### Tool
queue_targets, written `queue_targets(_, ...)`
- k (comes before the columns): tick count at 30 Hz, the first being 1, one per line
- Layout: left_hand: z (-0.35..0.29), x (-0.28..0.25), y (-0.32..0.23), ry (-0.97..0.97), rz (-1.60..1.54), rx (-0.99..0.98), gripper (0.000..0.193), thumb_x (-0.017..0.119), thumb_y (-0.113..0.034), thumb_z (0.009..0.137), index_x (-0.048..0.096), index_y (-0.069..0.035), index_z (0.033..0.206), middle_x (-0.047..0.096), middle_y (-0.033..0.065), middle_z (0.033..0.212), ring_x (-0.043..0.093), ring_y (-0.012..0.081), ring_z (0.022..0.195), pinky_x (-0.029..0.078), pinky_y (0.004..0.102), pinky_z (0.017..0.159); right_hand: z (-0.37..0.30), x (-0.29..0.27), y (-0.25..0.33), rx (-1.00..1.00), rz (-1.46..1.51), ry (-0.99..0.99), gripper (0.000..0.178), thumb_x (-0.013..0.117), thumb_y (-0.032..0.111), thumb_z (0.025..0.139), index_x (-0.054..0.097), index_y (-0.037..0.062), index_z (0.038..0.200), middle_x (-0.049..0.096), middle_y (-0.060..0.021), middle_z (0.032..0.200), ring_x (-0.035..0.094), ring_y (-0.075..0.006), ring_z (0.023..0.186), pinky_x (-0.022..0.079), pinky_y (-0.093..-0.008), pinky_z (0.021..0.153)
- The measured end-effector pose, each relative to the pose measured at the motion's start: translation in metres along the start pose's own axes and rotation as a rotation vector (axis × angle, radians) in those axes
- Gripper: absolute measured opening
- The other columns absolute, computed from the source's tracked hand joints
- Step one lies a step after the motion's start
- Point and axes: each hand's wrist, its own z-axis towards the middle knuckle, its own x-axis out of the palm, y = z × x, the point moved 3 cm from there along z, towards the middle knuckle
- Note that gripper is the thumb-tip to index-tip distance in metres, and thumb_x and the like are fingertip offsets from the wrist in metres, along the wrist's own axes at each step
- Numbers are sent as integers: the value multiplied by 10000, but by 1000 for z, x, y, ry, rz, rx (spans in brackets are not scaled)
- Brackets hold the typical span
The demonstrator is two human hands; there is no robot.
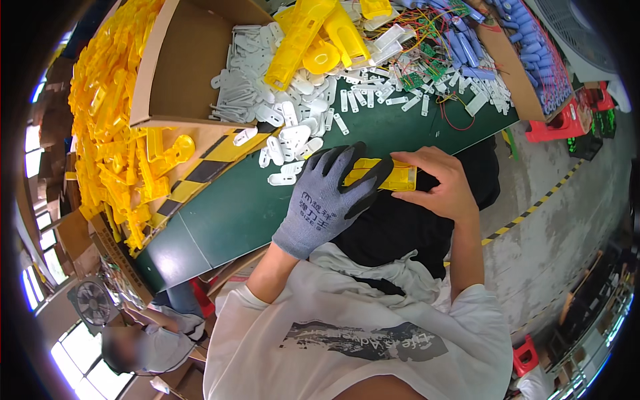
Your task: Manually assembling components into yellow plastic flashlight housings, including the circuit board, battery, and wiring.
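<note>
While my gloved left hand [325,200] wraps the yellow plastic housing [381,175] from nine o'clock, I should keep that clasp firm; at three o'clock my bare right hand [438,183] pinches its end, so press squarely; white plastic tabs [293,137] lie at eleven on the green table [233,207].

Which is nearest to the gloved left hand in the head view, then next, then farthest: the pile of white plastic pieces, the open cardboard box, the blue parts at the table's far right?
From the left hand:
1. White plastic pieces, just beyond the fingertips on the green table.
2. Open cardboard box, farther up and left.
3. Blue parts, top right corner.
</note>
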Motion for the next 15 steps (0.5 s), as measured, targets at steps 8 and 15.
queue_targets(8, -10, 7, -1, -38, -35, -45, 262, 716, -238, 716, 635, -126, 939, 541, 114, 1170, 513, 298, 1087, 431, 422, 908, 1, 10, 4, 3, -41, -36, 531, 825, 130, 583, 656, 29, 1076, 677, -77, 928, 615, -232, 797, 469, -315, 727)
queue_targets(15, -19, -11, 6, -120, -253, -89, 218, 688, -216, 747, 597, -107, 913, 554, 94, 1139, 539, 288, 1034, 430, 415, 911, 11, 3, 12, -34, -40, 25, 522, 821, 127, 590, 655, 26, 1075, 680, -80, 947, 621, -235, 821, 469, -324, 767)
